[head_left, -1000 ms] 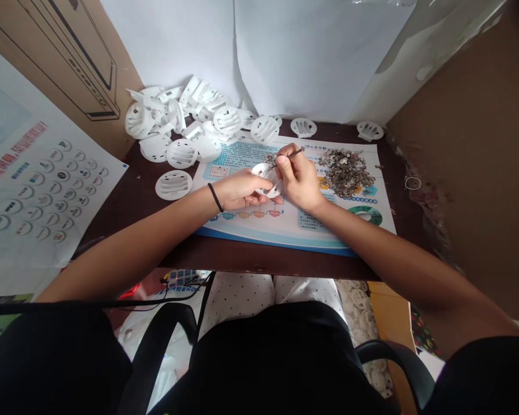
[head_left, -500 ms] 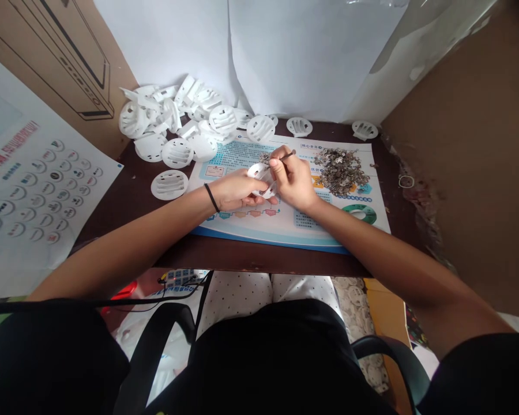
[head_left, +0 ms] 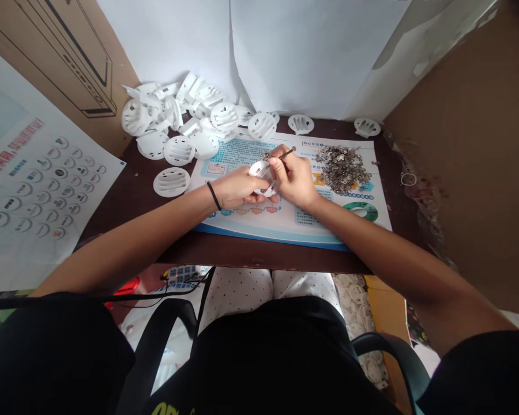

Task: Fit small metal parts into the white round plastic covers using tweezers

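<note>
Head view: fingers [head_left: 259, 184] grip disc [head_left: 256, 168] (table edge [head_left: 259, 263] apart).

desk sheet [head_left: 294, 233]: "核心业务", "优势" | left poster [head_left: 47, 190]: red Chinese line, unclear | black shirt [head_left: 259, 357]: yellow letters, cut off

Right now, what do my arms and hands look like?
Your left hand and right hand are ungloved. A thin black band circles the left wrist; none shows on the right. Short black sleeves leave both forearms uncovered.
</note>
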Demonstrator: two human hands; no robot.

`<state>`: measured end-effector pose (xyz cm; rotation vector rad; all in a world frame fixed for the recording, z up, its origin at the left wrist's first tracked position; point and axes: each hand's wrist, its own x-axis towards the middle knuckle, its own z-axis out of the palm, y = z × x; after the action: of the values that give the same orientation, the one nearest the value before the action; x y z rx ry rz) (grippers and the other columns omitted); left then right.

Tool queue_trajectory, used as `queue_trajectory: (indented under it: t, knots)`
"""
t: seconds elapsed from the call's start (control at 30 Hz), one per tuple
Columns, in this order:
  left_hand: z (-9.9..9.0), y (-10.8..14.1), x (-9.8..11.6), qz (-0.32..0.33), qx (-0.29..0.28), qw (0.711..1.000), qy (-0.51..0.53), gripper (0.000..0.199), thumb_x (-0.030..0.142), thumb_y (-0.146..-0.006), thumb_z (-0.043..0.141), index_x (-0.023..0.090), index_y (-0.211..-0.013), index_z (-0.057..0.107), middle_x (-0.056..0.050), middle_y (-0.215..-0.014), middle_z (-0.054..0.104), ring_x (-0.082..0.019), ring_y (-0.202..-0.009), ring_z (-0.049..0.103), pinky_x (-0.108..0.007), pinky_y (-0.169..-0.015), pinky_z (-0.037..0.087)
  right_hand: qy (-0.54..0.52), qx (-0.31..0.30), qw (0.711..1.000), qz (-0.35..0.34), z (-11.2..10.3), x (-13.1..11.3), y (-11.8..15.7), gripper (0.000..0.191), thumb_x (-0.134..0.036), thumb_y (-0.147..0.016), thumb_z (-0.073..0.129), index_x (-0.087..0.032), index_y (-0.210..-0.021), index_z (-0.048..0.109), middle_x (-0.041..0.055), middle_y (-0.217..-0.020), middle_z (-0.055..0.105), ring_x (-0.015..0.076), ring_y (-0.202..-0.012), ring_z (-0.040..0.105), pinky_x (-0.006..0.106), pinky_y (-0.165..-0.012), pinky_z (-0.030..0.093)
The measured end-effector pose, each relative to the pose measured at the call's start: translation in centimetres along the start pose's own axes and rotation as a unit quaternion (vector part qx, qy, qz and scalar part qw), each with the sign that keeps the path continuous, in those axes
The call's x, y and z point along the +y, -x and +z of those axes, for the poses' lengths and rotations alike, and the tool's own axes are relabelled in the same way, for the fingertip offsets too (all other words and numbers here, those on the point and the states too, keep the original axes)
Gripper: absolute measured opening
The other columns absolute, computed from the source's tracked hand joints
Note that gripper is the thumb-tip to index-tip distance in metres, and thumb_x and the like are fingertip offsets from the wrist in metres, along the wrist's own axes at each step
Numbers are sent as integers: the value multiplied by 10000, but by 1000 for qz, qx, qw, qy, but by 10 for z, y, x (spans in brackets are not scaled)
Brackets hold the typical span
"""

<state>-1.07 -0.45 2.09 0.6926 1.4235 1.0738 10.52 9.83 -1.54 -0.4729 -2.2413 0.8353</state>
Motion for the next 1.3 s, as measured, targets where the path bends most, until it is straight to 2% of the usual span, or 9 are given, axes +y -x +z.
queue_trajectory:
  t: [0.17, 0.3, 0.4, 0.53, 0.67, 0.77, 1.03, 1.2, 1.3]
  knots:
    - [0, 0, -2, 4, 3, 1000, 0, 186, -34, -802, 598, 148, -824, 567, -32, -685, 642, -102, -571, 642, -180, -490, 329, -6, -12, 1000, 11, 0, -2, 0, 522, -667, -1008, 321, -244, -847, 581, 31, -767, 592, 163, -675, 539, 355, -751, 522]
    - [-1, 0, 0, -4, -22, 1000, -16, 111, 31, -844, 586, 141, -855, 577, -85, -719, 699, -79, -498, 555, -185, -468, 318, -48, 6, 998, 28, 0, -2, 1, 551, -721, -977, 351, -242, -889, 609, 15, -694, 577, 153, -618, 514, 350, -689, 508]
    - [-4, 5, 6, -2, -31, 999, -26, 32, 99, -902, 583, 121, -880, 593, -137, -777, 733, -58, -474, 491, -174, -422, 240, -103, 68, 991, 42, -7, -4, -1, 592, -758, -964, 308, -246, -943, 602, 11, -667, 555, 153, -599, 521, 332, -612, 477]
    - [-12, 11, 14, 99, -13, 987, -129, 186, 133, -905, 617, 116, -1065, 710, -126, -1008, 766, -42, -521, 486, -175, -457, 337, -137, 150, 977, 58, -23, -8, -11, 554, -755, -966, 310, -258, -957, 553, 15, -705, 559, 141, -594, 529, 316, -559, 442]
    - [-20, 7, 13, 249, -1, 933, -261, 421, -17, -802, 594, 177, -1135, 762, -51, -1205, 757, -95, -813, 667, -203, -733, 516, -170, 85, 976, 104, -28, -7, -14, 522, -760, -941, 392, -254, -946, 522, 3, -705, 590, 114, -514, 489, 310, -501, 416]
    - [-21, 4, 10, 299, 18, 911, -285, 417, -46, -789, 579, 175, -1087, 768, -40, -1159, 772, -154, -1080, 690, -259, -973, 504, -181, 26, 976, 119, -24, -4, -11, 536, -770, -925, 417, -244, -909, 518, -2, -702, 602, 106, -503, 503, 309, -497, 421]
    - [-22, 5, 11, 300, 53, 929, -212, 330, -16, -776, 691, 161, -1051, 735, -63, -1188, 737, -152, -1130, 657, -263, -1042, 461, -167, 10, 982, 91, -20, -5, -6, 424, -646, -980, 402, -245, -911, 522, 2, -716, 604, 128, -567, 549, 320, -574, 480]
    - [-24, -3, 5, 240, 58, 963, -105, 344, 6, -746, 706, 150, -1058, 726, -60, -1171, 724, -121, -976, 648, -228, -846, 496, 16, -36, 998, 52, -41, -11, -12, 208, -319, -991, 425, -227, -882, 576, 34, -765, 637, 154, -676, 577, 343, -670, 458]
    - [-22, -5, 5, 173, 32, 983, 42, 190, 67, -822, 665, 112, -1002, 707, -99, -1072, 741, -69, -727, 581, -204, -670, 454, 237, -124, 960, 80, -56, -7, -15, 180, -120, -890, 474, -212, -815, 610, 68, -811, 668, 179, -700, 553, 352, -635, 388]
